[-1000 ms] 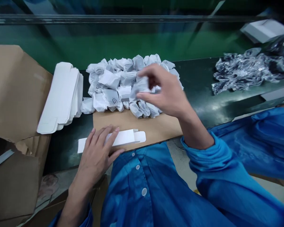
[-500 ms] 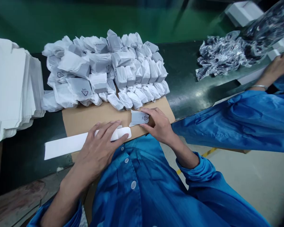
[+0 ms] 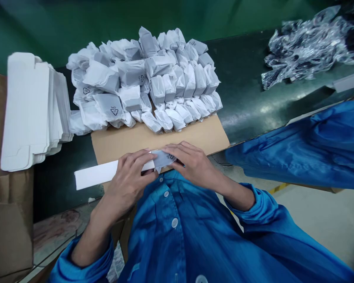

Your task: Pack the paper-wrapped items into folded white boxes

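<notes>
The wrapped packet (image 3: 164, 158) lay at the right-hand end of the slim white carton (image 3: 96, 174), near the front edge of the bench (image 3: 242, 106); from my end I could not tell how far, if at all, it sat inside. I had the right hand (image 3: 191, 163) pinching the packet, fingers along its far side and thumb on the near side. The left hand (image 3: 131, 179) was curled over the carton, gripping it close to that same end. The carton lay partly across a brown cardboard sheet (image 3: 191, 135), its left end reaching past onto the bench. Beyond, I saw a heap of similar wrapped packets (image 3: 132, 74), some printed with triangular marks. A stack of flat white cartons (image 3: 26, 114) stood left of the heap, clear plastic bags (image 3: 306, 49) lay far right, and another person's blue sleeve (image 3: 297, 153) rested nearer.
</notes>
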Available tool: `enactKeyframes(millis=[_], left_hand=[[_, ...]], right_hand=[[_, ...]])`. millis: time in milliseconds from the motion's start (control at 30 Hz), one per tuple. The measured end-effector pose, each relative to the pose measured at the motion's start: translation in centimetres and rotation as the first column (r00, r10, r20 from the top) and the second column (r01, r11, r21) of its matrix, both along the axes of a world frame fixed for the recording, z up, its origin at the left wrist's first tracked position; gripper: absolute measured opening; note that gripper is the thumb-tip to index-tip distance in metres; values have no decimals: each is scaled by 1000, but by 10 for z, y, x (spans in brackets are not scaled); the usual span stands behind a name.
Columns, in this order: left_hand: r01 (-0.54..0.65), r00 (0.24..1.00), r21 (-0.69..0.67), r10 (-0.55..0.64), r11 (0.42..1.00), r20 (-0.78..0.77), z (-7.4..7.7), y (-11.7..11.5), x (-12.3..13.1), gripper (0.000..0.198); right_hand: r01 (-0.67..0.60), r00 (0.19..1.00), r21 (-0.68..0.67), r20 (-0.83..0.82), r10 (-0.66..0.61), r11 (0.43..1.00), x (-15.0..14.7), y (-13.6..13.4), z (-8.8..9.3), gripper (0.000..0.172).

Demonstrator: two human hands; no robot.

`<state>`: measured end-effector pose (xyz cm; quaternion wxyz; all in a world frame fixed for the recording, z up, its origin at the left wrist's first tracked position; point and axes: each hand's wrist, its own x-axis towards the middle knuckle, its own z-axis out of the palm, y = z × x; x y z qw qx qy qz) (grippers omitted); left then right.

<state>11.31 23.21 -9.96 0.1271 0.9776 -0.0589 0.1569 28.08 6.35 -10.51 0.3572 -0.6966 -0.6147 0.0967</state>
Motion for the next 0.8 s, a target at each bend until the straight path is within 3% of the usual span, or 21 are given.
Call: enactKeyframes(millis=[167, 333, 433, 533, 600, 700, 800], left_hand=[[-45, 999, -36, 46, 998, 25, -1, 0, -4, 27], [-92, 995, -50, 94, 995, 41, -11, -4, -10, 30], [-106, 985, -46, 111, 993, 131, -18, -6, -13, 35], [-184, 960, -86, 198, 979, 196, -19, -6, -14, 48], [-211, 954, -101, 228, 972, 194, -18, -6, -13, 54], [-241, 950, -68, 250, 968, 188, -15, -5, -11, 57], [-281, 944, -62, 287, 958, 160, -17, -9, -9, 58]], right_hand=[[121, 945, -74, 312, -92, 990, -15, 6, -1, 33], [68, 954, -113, 299, -31, 991, -25, 10, 6, 31], [71, 961, -38, 271, -58, 997, -38, 12, 5, 37], [137, 989, 57, 49, -139, 989, -49, 10, 3, 45], [196, 966, 46, -182, -185, 980, -53, 10, 4, 44], [208, 835, -16, -519, -186, 978, -55, 15, 5, 48], [159, 696, -48, -703, -146, 986, -56, 26, 1, 53]])
